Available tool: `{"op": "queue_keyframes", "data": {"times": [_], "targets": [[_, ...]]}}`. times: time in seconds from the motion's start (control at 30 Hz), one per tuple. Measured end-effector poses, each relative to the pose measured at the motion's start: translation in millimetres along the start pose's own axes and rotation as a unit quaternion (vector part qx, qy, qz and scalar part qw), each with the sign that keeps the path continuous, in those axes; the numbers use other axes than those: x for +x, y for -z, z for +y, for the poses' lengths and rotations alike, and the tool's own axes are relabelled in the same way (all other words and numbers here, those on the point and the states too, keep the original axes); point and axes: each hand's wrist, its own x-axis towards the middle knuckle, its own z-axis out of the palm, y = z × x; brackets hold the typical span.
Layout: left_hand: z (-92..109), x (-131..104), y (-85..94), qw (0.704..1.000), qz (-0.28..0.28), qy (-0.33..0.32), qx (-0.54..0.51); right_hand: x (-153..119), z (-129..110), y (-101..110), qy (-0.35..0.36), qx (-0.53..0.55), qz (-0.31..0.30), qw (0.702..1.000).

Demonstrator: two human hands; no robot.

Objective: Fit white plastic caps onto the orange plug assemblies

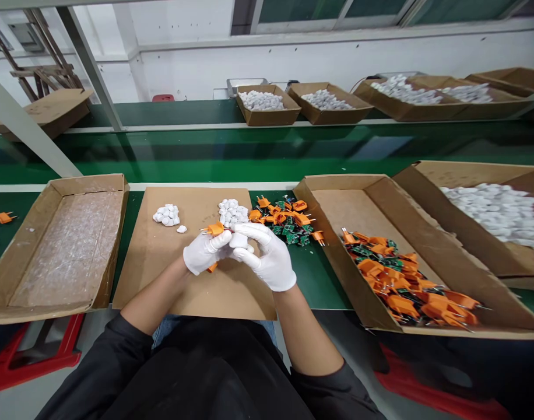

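Note:
My left hand [206,254], in a white glove, is closed on an orange plug housing [215,228] with metal pins pointing left. My right hand [271,256], also gloved, pinches a white plastic piece [238,241] between thumb and fingers, close against the left fingertips. Another orange part [212,267] shows partly below the left hand. Both hands are above a brown cardboard sheet [144,262]. Small white pieces [232,212] are heaped just beyond the hands, and a second white heap [166,214] sits farther left with one loose piece [182,229].
Orange plug parts with green circuit boards [288,219] are piled right of the sheet. A cardboard box [343,245] holds more of them; another box [472,175] holds white pieces. At left stands a plastic-lined box [118,204]. Boxes of white pieces [269,118] line the back ledge.

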Motion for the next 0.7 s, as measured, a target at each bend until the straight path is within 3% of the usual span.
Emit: {"op": "queue_keyframes", "data": {"times": [0.1, 0.27, 0.53, 0.7], "targets": [[-6.4, 4.9, -9.3, 0.997, 0.035, -0.041, -0.048, -0.5, -1.2, -8.0, -0.017, 0.015, 0.019, 1.0], [-18.1, 10.5, -13.0, 0.995, 0.08, -0.028, -0.052, 1.2, -2.0, -17.5, -0.03, -0.003, 0.013, 0.999], [-18.7, 11.1, -1.4, 1.0, 0.012, -0.018, 0.016, 1.7, -4.9, -13.1, -0.041, -0.003, 0.038, 0.998], [-21.2, 10.5, -4.3, 0.999, -0.012, 0.016, -0.049, -0.1, -8.8, -13.5, -0.083, 0.035, 0.019, 0.996]]}}
